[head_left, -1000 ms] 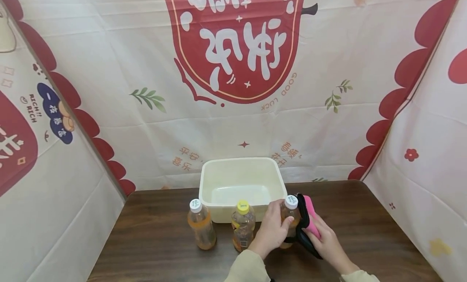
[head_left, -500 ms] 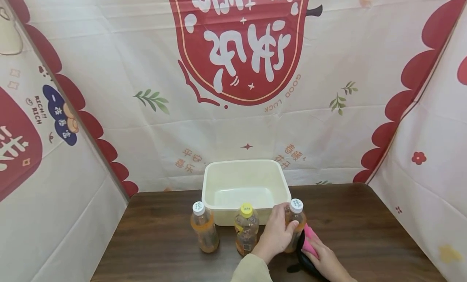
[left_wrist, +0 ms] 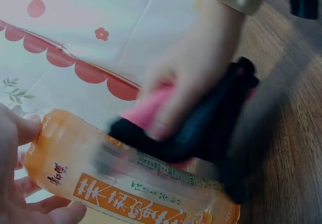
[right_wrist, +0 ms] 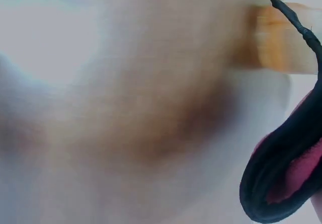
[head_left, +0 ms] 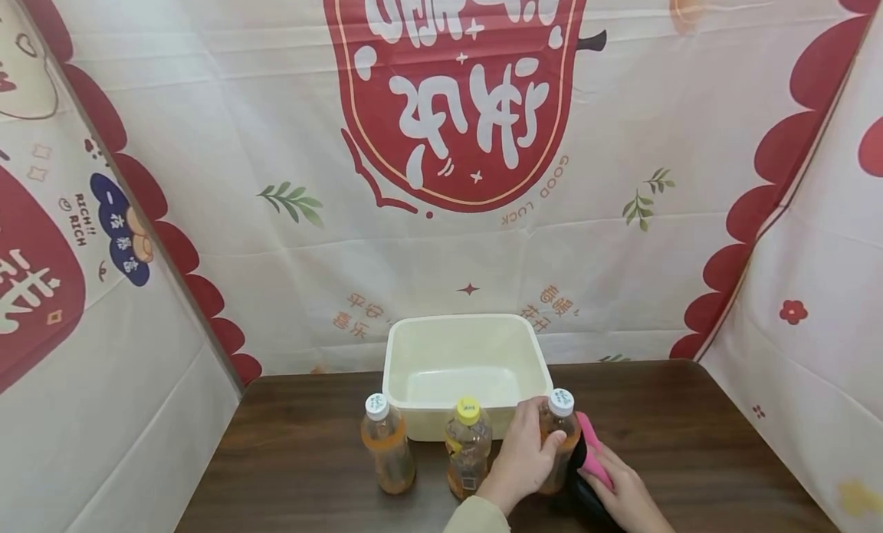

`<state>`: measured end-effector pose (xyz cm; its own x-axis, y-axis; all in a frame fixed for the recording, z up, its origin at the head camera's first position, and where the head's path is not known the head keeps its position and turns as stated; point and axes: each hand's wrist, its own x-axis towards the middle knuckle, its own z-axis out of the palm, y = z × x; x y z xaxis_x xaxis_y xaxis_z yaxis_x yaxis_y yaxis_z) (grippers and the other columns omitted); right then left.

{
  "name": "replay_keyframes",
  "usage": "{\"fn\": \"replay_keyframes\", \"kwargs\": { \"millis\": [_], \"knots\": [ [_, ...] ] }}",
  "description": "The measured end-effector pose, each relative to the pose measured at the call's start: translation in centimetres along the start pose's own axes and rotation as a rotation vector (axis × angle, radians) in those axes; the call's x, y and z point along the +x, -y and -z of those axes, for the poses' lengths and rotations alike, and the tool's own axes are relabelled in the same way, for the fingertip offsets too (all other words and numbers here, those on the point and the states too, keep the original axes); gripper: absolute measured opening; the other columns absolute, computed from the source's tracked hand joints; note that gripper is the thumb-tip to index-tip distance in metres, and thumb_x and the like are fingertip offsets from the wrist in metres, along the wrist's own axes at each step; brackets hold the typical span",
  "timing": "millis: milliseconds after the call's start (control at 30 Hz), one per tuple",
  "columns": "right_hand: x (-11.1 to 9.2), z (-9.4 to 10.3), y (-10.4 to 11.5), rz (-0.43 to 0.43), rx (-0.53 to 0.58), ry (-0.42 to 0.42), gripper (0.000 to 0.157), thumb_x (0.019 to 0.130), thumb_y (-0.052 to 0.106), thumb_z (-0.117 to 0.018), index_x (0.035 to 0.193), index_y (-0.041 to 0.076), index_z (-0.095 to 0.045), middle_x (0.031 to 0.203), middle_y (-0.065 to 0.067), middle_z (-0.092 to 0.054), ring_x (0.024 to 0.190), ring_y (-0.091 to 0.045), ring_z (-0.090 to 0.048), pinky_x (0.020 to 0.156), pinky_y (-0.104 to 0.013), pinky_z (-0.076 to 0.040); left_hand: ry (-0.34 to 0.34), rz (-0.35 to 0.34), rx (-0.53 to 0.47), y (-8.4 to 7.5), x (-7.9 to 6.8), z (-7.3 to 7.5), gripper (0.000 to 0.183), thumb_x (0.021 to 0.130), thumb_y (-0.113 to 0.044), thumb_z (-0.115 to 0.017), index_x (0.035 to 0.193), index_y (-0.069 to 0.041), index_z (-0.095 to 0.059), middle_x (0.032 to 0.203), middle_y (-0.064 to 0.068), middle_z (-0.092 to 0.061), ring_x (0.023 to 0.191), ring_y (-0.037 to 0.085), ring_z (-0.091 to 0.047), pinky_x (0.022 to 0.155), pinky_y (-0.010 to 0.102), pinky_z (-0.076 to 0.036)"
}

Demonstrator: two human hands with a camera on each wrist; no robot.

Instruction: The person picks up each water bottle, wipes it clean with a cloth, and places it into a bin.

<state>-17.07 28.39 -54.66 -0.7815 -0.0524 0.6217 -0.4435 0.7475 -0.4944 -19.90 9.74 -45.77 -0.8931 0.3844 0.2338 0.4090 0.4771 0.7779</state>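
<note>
Near the right side of the table, my left hand (head_left: pixel 520 456) grips a clear plastic drink bottle (head_left: pixel 562 433) with a white cap and orange label. The bottle stands upright. My right hand (head_left: pixel 624 491) holds a soft, folded pink and black item (head_left: pixel 592 452) against the bottle's right side. In the left wrist view, this folded item (left_wrist: pixel 201 128) lies along the labelled bottle (left_wrist: pixel 100 168) and is blurred by motion. The right wrist view is mostly blurred. It shows the item's thick black edge and thin strap (right_wrist: pixel 299 27); its exact kind is unclear.
A yellow-capped bottle (head_left: pixel 469 449) and another white-capped bottle (head_left: pixel 388 449) stand to the left. Behind them is a cream plastic basin (head_left: pixel 428 426), close to the printed cloth backdrop (head_left: pixel 310 287). Dark wooden tabletop (head_left: pixel 297 456) extends to both sides.
My right hand and the folded item have moved down from beside the bottle's cap to its lower side, then slightly up. My left hand keeps its grip. The head view has shifted slightly.
</note>
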Motion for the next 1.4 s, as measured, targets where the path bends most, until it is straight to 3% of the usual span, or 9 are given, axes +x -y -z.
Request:
{"fn": "replay_keyframes", "kwargs": {
  "millis": [100, 200, 367, 500, 833, 1267, 1400],
  "knots": [
    [1.4, 1.2, 1.1, 0.058, 0.06, -0.041, 0.039, 0.063, -0.007, -0.075, 0.101, -0.002, -0.065, 0.108, -0.016, -0.062, 0.106, 0.011, -0.043, 0.085, 0.0, -0.028, -0.019, -0.021, 0.006, 0.0, -0.2, -0.1, 0.042, 0.092, -0.028, -0.052, 0.127, -0.009, -0.038, 0.121, 0.003, -0.045, 0.115, 0.015, -0.044, 0.094, 0.03, -0.04],
    [2.9, 2.5, 2.1, 0.134, 0.112, -0.063, 0.044, 0.061, -0.014, -0.073, 0.103, -0.003, -0.064, 0.116, -0.005, -0.058, 0.108, 0.014, -0.04, 0.087, -0.001, -0.03, -0.028, -0.036, 0.005, 0.0, -0.3, -0.2, 0.041, 0.092, -0.026, -0.052, 0.127, -0.008, -0.038, 0.12, 0.003, -0.045, 0.114, 0.015, -0.045, 0.094, 0.03, -0.04],
    [4.7, 3.8, 3.2, 0.211, 0.147, -0.044, 0.048, 0.058, -0.014, -0.074, 0.103, 0.0, -0.065, 0.12, 0.011, -0.052, 0.108, 0.012, -0.043, 0.086, -0.003, -0.033, -0.001, 0.005, -0.021, 0.1, 0.0, -0.2, 0.043, 0.092, -0.029, -0.05, 0.129, -0.011, -0.036, 0.123, 0.001, -0.042, 0.116, 0.013, -0.043, 0.095, 0.03, -0.04],
    [4.7, 4.3, 3.6, 0.192, 0.125, 0.0, 0.049, 0.06, -0.011, -0.075, 0.105, 0.002, -0.065, 0.117, 0.007, -0.055, 0.106, 0.012, -0.045, 0.085, -0.003, -0.033, 0.013, 0.024, -0.032, 0.1, -0.1, -0.5, 0.044, 0.093, -0.029, -0.05, 0.13, -0.011, -0.035, 0.124, 0.001, -0.041, 0.118, 0.014, -0.042, 0.096, 0.031, -0.039],
    [4.9, 4.4, 3.7, 0.196, 0.094, 0.046, 0.049, 0.061, -0.01, -0.075, 0.107, 0.001, -0.064, 0.106, -0.02, -0.061, 0.104, 0.005, -0.05, 0.088, -0.004, -0.032, 0.013, 0.034, -0.036, -0.2, -0.2, -0.5, 0.045, 0.093, -0.027, -0.05, 0.131, -0.01, -0.034, 0.125, 0.003, -0.04, 0.114, 0.014, -0.043, 0.097, 0.031, -0.038],
    [6.5, 3.7, 2.4, 0.127, 0.1, 0.116, 0.052, 0.067, -0.008, -0.073, 0.117, -0.001, -0.059, 0.12, -0.023, -0.054, 0.108, -0.007, -0.051, 0.09, -0.006, -0.03, 0.014, -0.007, 0.008, 0.1, 1.9, 0.1, 0.047, 0.094, -0.025, -0.048, 0.134, -0.005, -0.031, 0.127, 0.01, -0.04, 0.117, 0.017, -0.041, 0.099, 0.031, -0.036],
    [5.8, 3.3, 2.4, 0.096, 0.111, 0.128, 0.057, 0.068, -0.009, -0.072, 0.122, -0.002, -0.055, 0.121, -0.023, -0.053, 0.105, -0.016, -0.055, 0.09, -0.007, -0.031, 0.032, -0.011, 0.011, 0.4, 1.7, 0.0, 0.048, 0.094, -0.024, -0.048, 0.134, -0.004, -0.03, 0.128, 0.011, -0.039, 0.117, 0.018, -0.041, 0.1, 0.031, -0.035]
  ]
}}
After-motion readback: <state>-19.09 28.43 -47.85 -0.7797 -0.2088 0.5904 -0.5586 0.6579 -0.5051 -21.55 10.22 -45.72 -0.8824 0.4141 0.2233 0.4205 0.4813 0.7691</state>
